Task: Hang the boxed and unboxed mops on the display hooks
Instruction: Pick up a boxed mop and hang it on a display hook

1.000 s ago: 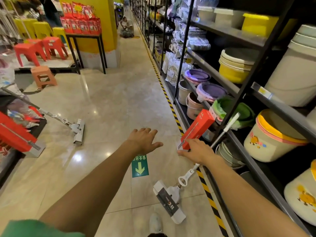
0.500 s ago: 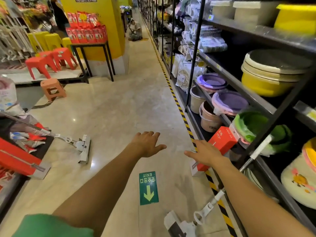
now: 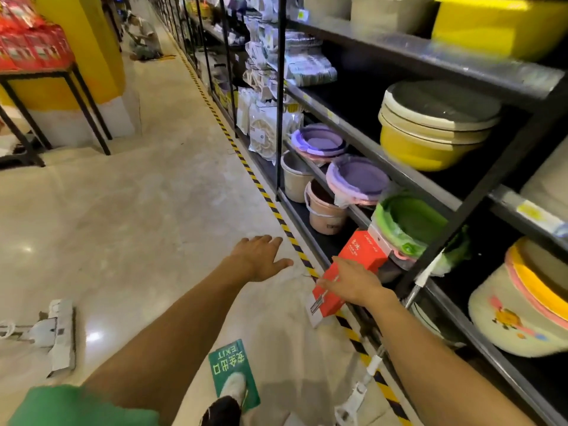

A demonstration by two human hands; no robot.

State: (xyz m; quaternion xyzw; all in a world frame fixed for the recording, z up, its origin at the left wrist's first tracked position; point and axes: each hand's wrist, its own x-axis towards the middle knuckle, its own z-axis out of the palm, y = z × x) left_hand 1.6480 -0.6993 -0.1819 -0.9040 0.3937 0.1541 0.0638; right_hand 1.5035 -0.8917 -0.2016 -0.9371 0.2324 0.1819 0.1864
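Observation:
A red mop box (image 3: 362, 250) leans tilted against the black shelf rack (image 3: 479, 176), with its lower end on the floor by the striped tape. My right hand (image 3: 353, 282) lies over the box's middle with straight, spread fingers and grips nothing. An unboxed white mop (image 3: 373, 365) leans on the rack just right of the box, its head at the bottom edge of the view. My left hand (image 3: 256, 258) hovers open above the floor, touching nothing. A second unboxed mop (image 3: 58, 332) lies on the floor at the far left.
The rack on the right holds basins, buckets (image 3: 325, 210) and lidded tubs. A green exit sticker (image 3: 229, 362) lies on the floor under my shoe. A black table (image 3: 55, 73) with red packs stands at the back left. A person crouches far down the aisle.
My right hand has let go of the red box and the white mop, which now lean on the rack. The view has moved forward and my left hand stays open.

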